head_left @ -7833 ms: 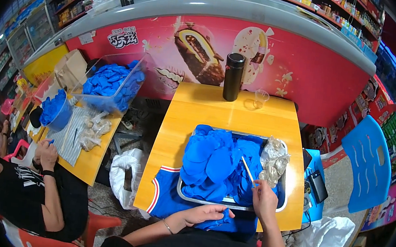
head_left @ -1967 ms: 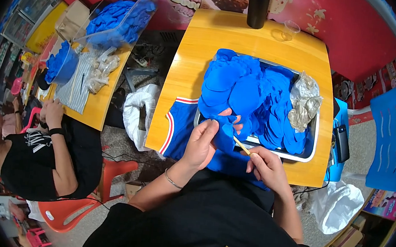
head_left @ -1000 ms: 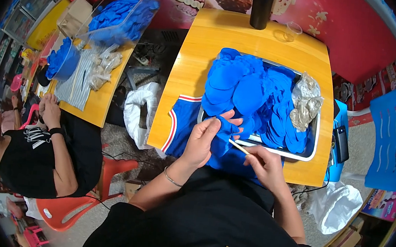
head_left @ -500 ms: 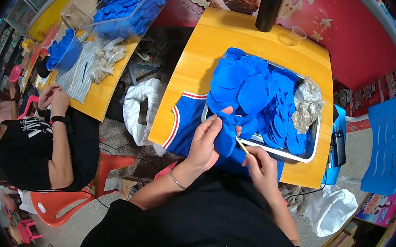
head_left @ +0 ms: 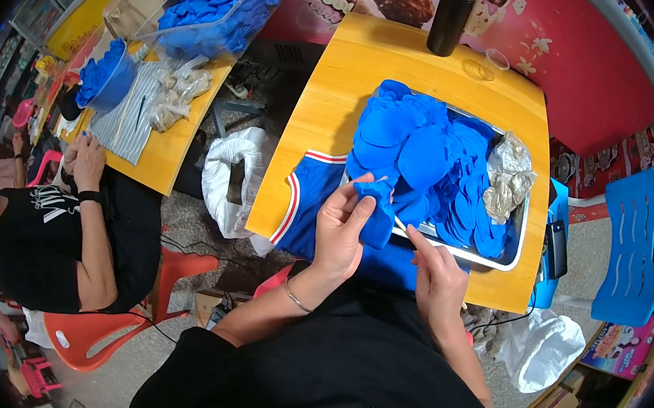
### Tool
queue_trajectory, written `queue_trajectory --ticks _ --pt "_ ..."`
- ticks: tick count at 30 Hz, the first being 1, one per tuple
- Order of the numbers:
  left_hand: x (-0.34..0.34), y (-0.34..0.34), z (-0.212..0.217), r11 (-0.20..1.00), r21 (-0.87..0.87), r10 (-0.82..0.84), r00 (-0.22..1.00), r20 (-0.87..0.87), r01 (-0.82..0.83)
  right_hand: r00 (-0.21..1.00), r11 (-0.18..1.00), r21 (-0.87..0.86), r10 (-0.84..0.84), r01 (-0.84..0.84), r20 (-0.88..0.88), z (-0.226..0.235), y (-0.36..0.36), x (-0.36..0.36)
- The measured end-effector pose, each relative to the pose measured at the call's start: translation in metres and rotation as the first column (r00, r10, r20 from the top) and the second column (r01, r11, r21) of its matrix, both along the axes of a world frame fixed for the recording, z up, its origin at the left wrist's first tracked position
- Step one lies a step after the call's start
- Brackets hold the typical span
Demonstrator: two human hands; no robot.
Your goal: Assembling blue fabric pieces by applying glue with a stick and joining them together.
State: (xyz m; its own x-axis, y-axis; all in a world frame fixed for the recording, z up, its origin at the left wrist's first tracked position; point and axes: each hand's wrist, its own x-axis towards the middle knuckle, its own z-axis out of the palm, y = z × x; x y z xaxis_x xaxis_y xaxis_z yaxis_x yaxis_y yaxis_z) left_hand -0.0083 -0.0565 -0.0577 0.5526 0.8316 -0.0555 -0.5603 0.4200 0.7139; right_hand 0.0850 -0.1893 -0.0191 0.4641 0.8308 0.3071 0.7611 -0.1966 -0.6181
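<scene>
My left hand (head_left: 343, 229) is closed on a blue fabric piece (head_left: 377, 223), its thumb pressing on the front, just over the near edge of a metal tray (head_left: 512, 257). To the right, my right hand (head_left: 439, 282) is closed around a thin pale stick (head_left: 400, 224), forefinger stretched along it; the tip is at the piece's right edge. Heaped in the tray are many rounded blue fabric pieces (head_left: 422, 158). Clear bags of small brownish bits (head_left: 508, 182) rest at its right end. Beneath the tray's left side lies a blue cloth with red-and-white striped trim (head_left: 307, 202).
A black bottle (head_left: 451, 19) and a clear cup (head_left: 495, 61) stand at the wooden table's (head_left: 284, 160) far edge. On the left, a co-worker (head_left: 39, 247) sits by another table with a bin (head_left: 215, 16) of blue pieces. A blue chair (head_left: 634, 245) stands right.
The stick has shifted up and left slightly, and less of it shows. My right forefinger now reaches further forward along it. The blue piece stays in my left hand, turned a little.
</scene>
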Motion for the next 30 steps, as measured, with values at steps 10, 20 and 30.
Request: queue_trajectory --ticks 10,20,30 --pt "-0.003 0.009 0.004 0.991 0.024 -0.134 0.991 0.009 0.134 0.943 0.997 -0.010 0.072 -0.079 -0.324 0.008 0.008 0.005" --pt "-0.007 0.006 0.012 0.964 0.006 -0.267 0.964 0.003 0.267 0.885 0.989 -0.039 0.112 -0.145 -0.452 0.008 0.007 0.013" --pt "-0.007 0.007 0.003 0.926 0.005 -0.376 0.925 0.048 0.376 0.748 0.981 -0.024 0.131 -0.194 -0.651 0.009 0.009 0.011"
